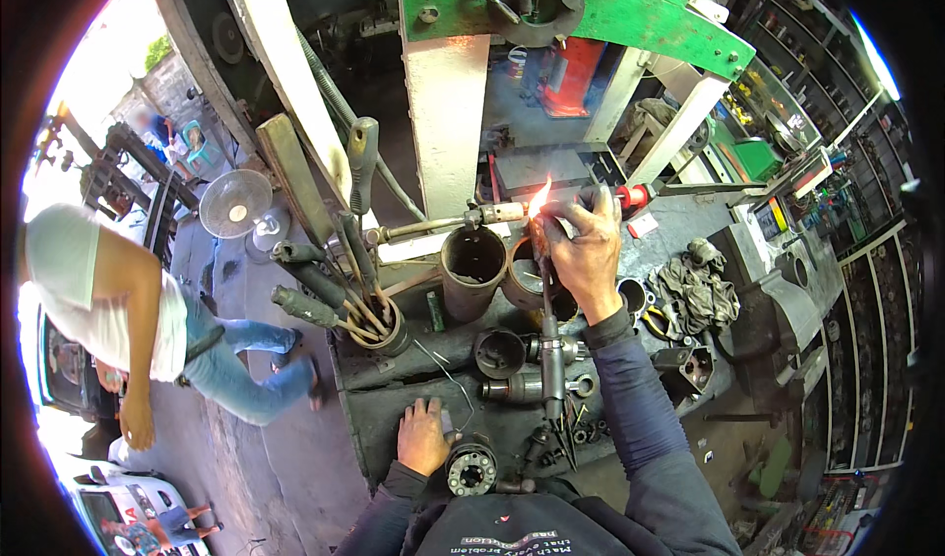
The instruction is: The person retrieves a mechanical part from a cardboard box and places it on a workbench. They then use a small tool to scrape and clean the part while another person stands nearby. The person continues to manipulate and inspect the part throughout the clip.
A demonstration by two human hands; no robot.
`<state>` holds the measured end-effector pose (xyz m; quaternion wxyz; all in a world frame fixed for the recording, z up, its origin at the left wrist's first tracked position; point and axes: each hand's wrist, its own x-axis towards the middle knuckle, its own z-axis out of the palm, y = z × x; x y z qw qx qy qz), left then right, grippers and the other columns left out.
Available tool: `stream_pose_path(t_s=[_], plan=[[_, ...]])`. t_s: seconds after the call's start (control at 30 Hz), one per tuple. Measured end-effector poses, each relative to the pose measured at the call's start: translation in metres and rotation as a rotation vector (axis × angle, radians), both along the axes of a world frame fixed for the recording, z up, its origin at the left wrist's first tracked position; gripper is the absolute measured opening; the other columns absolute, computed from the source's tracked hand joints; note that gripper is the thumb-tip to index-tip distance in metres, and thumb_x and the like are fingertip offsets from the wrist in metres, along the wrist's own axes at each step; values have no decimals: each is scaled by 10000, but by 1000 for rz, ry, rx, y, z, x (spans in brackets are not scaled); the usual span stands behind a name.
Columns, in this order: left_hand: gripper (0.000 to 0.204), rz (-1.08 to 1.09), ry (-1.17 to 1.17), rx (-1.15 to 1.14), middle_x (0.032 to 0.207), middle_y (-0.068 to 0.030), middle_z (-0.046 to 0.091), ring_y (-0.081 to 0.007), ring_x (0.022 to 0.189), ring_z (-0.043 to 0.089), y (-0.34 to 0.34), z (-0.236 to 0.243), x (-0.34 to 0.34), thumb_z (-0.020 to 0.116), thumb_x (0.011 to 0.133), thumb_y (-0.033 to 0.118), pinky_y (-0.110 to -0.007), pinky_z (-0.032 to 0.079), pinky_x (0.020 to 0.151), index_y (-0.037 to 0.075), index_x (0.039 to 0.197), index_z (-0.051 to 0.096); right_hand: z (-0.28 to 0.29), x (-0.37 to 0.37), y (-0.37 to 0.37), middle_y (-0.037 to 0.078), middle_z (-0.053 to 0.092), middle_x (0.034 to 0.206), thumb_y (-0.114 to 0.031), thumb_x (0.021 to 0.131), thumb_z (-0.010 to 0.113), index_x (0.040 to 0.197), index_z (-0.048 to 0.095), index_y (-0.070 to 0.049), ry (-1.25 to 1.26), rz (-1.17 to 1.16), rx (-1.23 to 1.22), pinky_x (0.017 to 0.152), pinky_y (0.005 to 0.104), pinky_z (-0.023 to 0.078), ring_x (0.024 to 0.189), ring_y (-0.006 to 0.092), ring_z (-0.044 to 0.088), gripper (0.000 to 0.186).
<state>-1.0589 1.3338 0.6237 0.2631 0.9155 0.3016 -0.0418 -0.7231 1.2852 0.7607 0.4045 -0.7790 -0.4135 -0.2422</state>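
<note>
My right hand point(588, 251) is raised over the workbench, its thumb and fingers closed together beside a bright orange flame point(540, 198). What they pinch, if anything, is hidden. The flame stands at the end of a metal torch point(497, 213) lying level across the cans. Below the fingers, a slim dark metal shaft runs down to a cylindrical steel part point(552, 364). My left hand point(424, 438) rests on the bench with its fingers spread, holding nothing. Close to it sits a round metal part with a ring of holes point(472, 470).
Tall metal cans point(473, 285) stand behind the parts. At left, another can point(386, 338) holds several handled tools. Crumpled rags point(694, 290) lie at right. A green steel frame point(630, 15) rises at the back. A person in jeans point(246, 359) is on the floor at left.
</note>
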Motion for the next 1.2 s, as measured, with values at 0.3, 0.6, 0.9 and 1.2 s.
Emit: stream_pose_path(t_s=[0.3,0.6,0.9,1.2], plan=[[262,-94,-624,525,1081,-131,684,-374,1072,634,80,132,85,753,897,155,-476,497,1010,9,1109,706,21,-17,-19,72,599,877,-119,783,873,920,784,-110,86,74,137,799,401,448,887,282,561,164],[210,-528,150,1191,833,-77,781,-240,1025,699,159,182,182,642,895,172,-405,400,1110,124,805,826,56,-24,-129,90,629,865,-35,822,784,938,707,-48,612,632,341,602,348,449,678,193,586,140],[257,-463,372,1107,874,-62,805,-230,984,753,166,174,190,595,963,183,-423,355,1118,153,920,847,57,-53,-187,85,669,684,-102,629,910,719,739,16,912,739,587,549,294,432,564,168,588,227],[227,-393,400,1092,872,-54,802,-217,912,764,164,170,191,613,957,171,-428,357,1080,153,929,837,38,-60,-193,97,686,739,-108,625,936,777,771,34,896,488,382,593,296,444,670,171,615,265]])
